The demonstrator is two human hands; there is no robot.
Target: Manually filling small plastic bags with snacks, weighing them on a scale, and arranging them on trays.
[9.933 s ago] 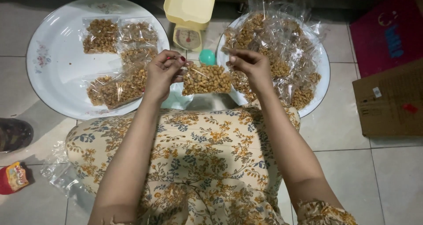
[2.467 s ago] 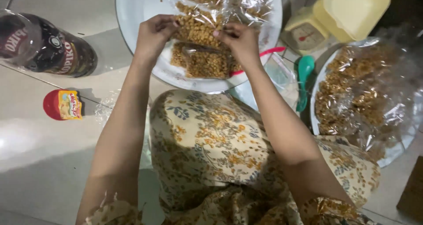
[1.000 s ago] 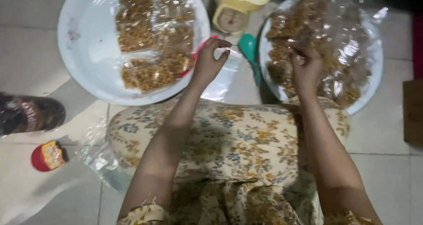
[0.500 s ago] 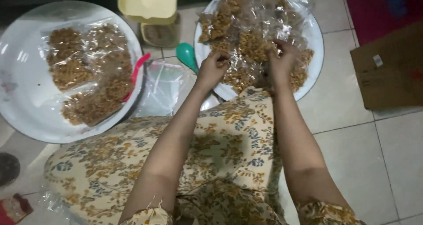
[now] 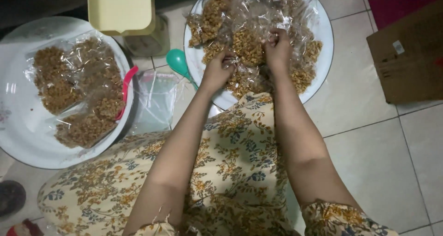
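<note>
Both my hands reach over the right white tray (image 5: pixel 323 30), which is heaped with clear plastic bags of brown snack pieces. My left hand (image 5: pixel 217 69) and my right hand (image 5: pixel 277 46) each pinch an upper corner of one snack bag (image 5: pixel 247 46) lifted between them above the heap. The left white tray (image 5: pixel 20 134) carries several flat filled bags (image 5: pixel 69 79) laid side by side.
A pale yellow kitchen scale (image 5: pixel 124 14) stands between the trays, with a green plastic scoop (image 5: pixel 177 63) beside it. Empty clear bags (image 5: pixel 154 99) and a red strip (image 5: pixel 125 88) lie by the left tray. A cardboard box (image 5: pixel 408 51) sits at right. My floral skirt (image 5: pixel 230 171) covers my lap.
Earlier I laid a filled bag on the left tray, then both hands moved across to the right tray. In the last half second they closed on a bag and raised it.
</note>
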